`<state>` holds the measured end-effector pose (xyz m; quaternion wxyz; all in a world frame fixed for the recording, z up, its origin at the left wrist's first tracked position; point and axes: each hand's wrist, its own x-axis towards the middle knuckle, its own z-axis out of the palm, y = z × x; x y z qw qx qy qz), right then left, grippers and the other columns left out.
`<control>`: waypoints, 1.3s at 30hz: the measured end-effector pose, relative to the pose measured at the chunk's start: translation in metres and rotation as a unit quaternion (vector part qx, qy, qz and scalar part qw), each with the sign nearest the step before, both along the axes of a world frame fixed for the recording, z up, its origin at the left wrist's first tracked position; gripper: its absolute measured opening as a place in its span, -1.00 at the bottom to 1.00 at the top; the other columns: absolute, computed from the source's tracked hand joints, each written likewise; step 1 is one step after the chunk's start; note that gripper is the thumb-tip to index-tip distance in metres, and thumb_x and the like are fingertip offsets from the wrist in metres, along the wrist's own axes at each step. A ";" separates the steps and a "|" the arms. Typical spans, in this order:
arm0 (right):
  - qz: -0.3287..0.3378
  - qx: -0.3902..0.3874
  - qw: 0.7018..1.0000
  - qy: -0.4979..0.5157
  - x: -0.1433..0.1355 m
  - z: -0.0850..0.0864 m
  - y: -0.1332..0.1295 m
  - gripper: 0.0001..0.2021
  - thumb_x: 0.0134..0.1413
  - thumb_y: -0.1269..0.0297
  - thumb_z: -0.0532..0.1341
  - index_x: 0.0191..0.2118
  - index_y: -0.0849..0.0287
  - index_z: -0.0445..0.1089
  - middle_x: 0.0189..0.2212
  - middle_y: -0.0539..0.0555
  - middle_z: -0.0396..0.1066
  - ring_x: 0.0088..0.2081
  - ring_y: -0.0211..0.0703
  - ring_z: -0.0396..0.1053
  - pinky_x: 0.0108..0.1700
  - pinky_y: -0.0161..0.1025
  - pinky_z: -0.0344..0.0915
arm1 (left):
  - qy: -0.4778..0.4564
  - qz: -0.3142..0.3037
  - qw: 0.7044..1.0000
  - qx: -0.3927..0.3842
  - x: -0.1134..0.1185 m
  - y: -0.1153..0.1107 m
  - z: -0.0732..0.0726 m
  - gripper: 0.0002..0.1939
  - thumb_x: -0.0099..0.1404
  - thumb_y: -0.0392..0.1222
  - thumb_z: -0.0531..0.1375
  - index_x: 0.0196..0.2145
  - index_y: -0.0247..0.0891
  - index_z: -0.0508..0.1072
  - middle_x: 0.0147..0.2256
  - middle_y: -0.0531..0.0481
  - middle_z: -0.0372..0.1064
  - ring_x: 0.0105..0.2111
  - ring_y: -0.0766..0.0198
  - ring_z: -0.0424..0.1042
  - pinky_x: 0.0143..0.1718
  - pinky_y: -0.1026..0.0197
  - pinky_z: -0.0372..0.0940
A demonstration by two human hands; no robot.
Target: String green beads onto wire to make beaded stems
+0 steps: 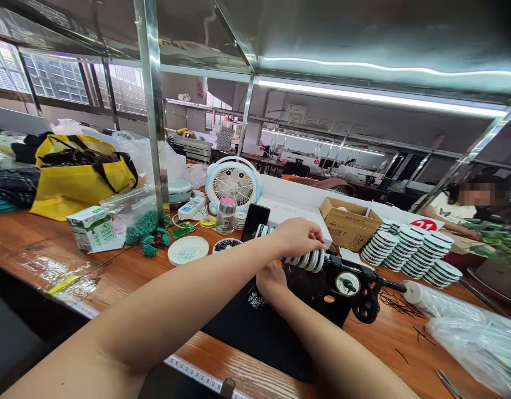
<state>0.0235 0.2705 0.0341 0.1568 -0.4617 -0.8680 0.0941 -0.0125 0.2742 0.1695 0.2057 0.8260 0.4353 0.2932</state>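
My left hand (299, 237) lies over a row of white-rimmed spools (311, 261) on a black hand-cranked winding machine (332, 277). Its fingers are curled and pressed together at the tops of the spools; what sits between the fingertips is hidden. Below and nearer to me, my right hand (272, 281) is raised beside the left end of that row. Its fingers are mostly covered by my left wrist. A white dial (347, 284) faces me on the machine. Small silvery pieces (256, 300) lie on the black mat (259, 338) under my right hand.
Stacked spools (409, 249) and a cardboard box (349, 221) stand behind the machine, plastic wrap (467, 332) at right. Leftward are a phone (256, 217), fan (233, 185), white dish (188, 251), green wire bundle (143, 226) and metal post (153, 111). A person (455, 208) sits far right.
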 end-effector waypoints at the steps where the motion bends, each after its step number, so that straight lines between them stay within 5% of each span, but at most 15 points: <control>1: -0.004 0.002 1.000 -0.009 -0.001 0.000 0.000 -0.60 0.15 0.52 -0.10 0.06 0.35 0.25 -0.06 0.42 0.34 0.00 0.23 0.29 -0.07 0.07 0.20 | 0.000 0.000 1.000 0.000 0.000 0.000 0.000 -0.90 0.10 -0.19 0.22 -0.42 -0.22 0.52 -0.45 0.05 0.48 -0.42 0.28 0.39 -0.46 0.27 0.18; 8: -0.019 0.037 0.996 -0.078 -0.007 -0.005 -0.001 -0.58 0.04 0.58 0.00 0.06 0.42 0.24 -0.02 0.38 0.32 0.02 0.12 0.27 0.02 -0.04 0.19 | -0.008 -0.010 1.000 -0.018 -0.001 0.004 0.003 -0.89 0.07 -0.17 0.24 -0.42 -0.22 0.52 -0.46 0.07 0.46 -0.42 0.29 0.39 -0.44 0.28 0.19; 12: 0.013 0.084 0.993 -0.077 0.004 -0.001 -0.021 -0.62 0.05 0.56 0.01 0.01 0.28 0.25 -0.08 0.25 0.36 -0.03 0.00 0.28 -0.02 -0.17 0.23 | -0.003 -0.010 1.000 -0.026 -0.001 0.008 0.008 -0.88 0.07 -0.18 0.23 -0.43 -0.26 0.53 -0.49 0.05 0.45 -0.44 0.28 0.38 -0.43 0.27 0.20; 15: 0.084 0.149 0.985 -0.030 0.027 0.013 -0.049 -0.78 0.14 0.47 -0.04 -0.19 0.25 0.31 -0.30 0.19 0.39 -0.29 -0.06 0.34 -0.29 -0.21 0.29 | -0.002 -0.009 1.000 -0.022 0.000 0.009 0.009 -0.84 0.10 -0.15 0.19 -0.40 -0.27 0.52 -0.49 0.02 0.45 -0.44 0.26 0.38 -0.43 0.26 0.20; 18: 0.144 0.215 0.956 0.134 0.059 0.042 -0.070 -0.83 0.16 0.43 -0.04 -0.30 0.23 0.28 -0.42 0.14 0.34 -0.39 -0.14 0.29 -0.38 -0.25 0.26 | -0.001 -0.014 1.000 -0.017 -0.001 0.008 0.009 -0.78 0.14 -0.11 0.15 -0.38 -0.27 0.51 -0.47 0.00 0.46 -0.44 0.25 0.38 -0.43 0.25 0.20; 22: -0.020 0.137 0.917 0.374 0.108 0.100 -0.058 -0.91 0.18 0.33 0.04 -0.30 0.18 0.26 -0.46 0.02 0.35 -0.41 -0.23 0.31 -0.33 -0.30 0.27 | 0.001 -0.028 0.999 -0.015 -0.001 0.004 0.010 -0.75 0.15 -0.07 0.13 -0.37 -0.28 0.52 -0.45 -0.01 0.47 -0.43 0.25 0.37 -0.40 0.25 0.20; 26: -0.107 -0.026 0.900 0.421 0.136 0.135 -0.019 -0.94 0.07 0.35 0.15 -0.37 0.21 0.32 -0.42 0.05 0.41 -0.40 -0.22 0.38 -0.37 -0.29 0.31 | 0.009 -0.034 0.999 -0.012 0.000 0.002 0.012 -0.73 0.16 -0.05 0.12 -0.36 -0.27 0.54 -0.45 0.00 0.48 -0.45 0.27 0.34 -0.40 0.25 0.18; 30: -0.088 -0.167 0.861 0.473 0.136 0.140 -0.005 -0.93 0.07 0.41 0.15 -0.42 0.22 0.29 -0.48 0.02 0.41 -0.52 -0.32 0.38 -0.39 -0.32 0.35 | 0.020 -0.034 0.999 -0.013 0.001 0.002 0.012 -0.72 0.17 -0.06 0.12 -0.32 -0.25 0.56 -0.43 0.00 0.49 -0.43 0.27 0.35 -0.39 0.25 0.18; 39: -0.087 -0.140 0.887 0.430 0.131 0.144 -0.009 -0.89 0.01 0.51 0.13 -0.48 0.25 0.33 -0.51 -0.01 0.37 -0.51 -0.33 0.34 -0.41 -0.36 0.30 | 0.027 -0.028 0.999 -0.011 0.001 0.000 0.013 -0.70 0.16 -0.04 0.11 -0.32 -0.24 0.56 -0.46 0.03 0.47 -0.45 0.27 0.32 -0.42 0.26 0.15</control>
